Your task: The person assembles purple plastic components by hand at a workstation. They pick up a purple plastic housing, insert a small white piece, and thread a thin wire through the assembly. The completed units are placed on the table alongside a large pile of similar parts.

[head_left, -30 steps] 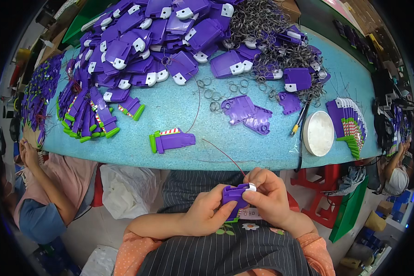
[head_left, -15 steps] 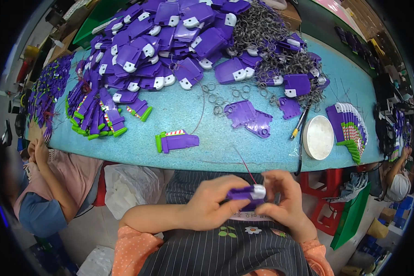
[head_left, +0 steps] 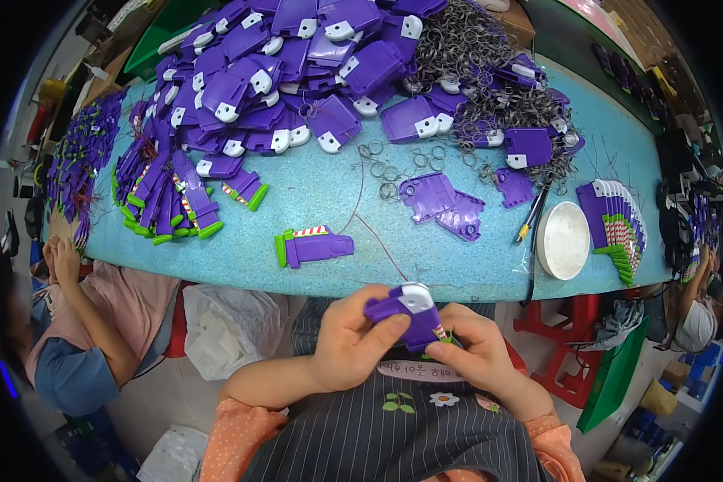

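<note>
Just over the table's front edge, a purple plastic toy part [head_left: 412, 323] with a white end is held between both hands. My left hand [head_left: 352, 336] is closed on its left side, thumb on the purple face. My right hand [head_left: 475, 351] pinches its lower right side, by a red-and-white striped strip. A thin red wire [head_left: 381, 245] runs from the white end up onto the table. Beyond lies a purple toy part with a green end [head_left: 317, 246]. Two flat purple shells [head_left: 442, 205] overlap near several loose wire rings [head_left: 390, 170].
A large heap of purple-and-white shells [head_left: 297, 76] and a pile of grey rings [head_left: 478, 76] cover the back. At right stand a white bowl [head_left: 565, 241], a pen-like tool [head_left: 530, 213] and a fanned row of finished-looking parts [head_left: 616, 229]. A person's hand [head_left: 63, 259] is at far left.
The toy part has turned from edge-on to show its purple face and white end, and sits a little higher. My right hand's fingers have closed onto its lower side. The wire has swung leftward.
</note>
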Tool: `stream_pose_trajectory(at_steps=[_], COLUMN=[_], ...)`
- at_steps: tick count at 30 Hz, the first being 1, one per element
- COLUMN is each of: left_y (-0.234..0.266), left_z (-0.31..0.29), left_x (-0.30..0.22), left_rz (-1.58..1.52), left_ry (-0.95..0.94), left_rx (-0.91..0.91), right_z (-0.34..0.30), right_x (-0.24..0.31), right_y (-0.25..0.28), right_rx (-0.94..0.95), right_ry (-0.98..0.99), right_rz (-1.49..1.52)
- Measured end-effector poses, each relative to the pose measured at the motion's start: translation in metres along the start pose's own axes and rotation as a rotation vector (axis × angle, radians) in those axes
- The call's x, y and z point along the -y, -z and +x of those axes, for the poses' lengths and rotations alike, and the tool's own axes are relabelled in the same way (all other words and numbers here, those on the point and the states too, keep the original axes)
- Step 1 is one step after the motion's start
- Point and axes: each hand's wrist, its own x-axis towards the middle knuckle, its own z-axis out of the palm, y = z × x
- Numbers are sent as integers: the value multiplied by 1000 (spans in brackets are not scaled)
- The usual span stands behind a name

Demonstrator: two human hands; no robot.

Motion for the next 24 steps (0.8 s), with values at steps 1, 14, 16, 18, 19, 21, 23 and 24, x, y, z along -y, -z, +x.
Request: stream_pose_trajectory(at_steps=[1,14,16,18,19,21,23,24], left_y=[1,-27,-28,-29,-29,-22,-7,-3], left_z=[1,2,8,14,19,35,73,86], left_x=[10,2,0,-8,-17,-29,-37,-41], left_rz=[320,1130,1111,1062,1023,1049,1156,1201], left_ry=[-75,-705,-679,-609,-553,-507,-571,-599], left_rx=[60,202,258,354,417,474,355,299], right_z=[-1,-13,-17,-18,-22,-28,-40,-43], right_x=[-5,-20,-22,-19,-16,1,13,24], right_y=[-2,12,14,18,22,39,59,68], right_rx=[7,-53,-96,-148,-163,-235,-486,-596], right_ry=[-77,189,222,268,213,263,241,249], right_rz=[101,137,135,84,97,-90,-31,21])
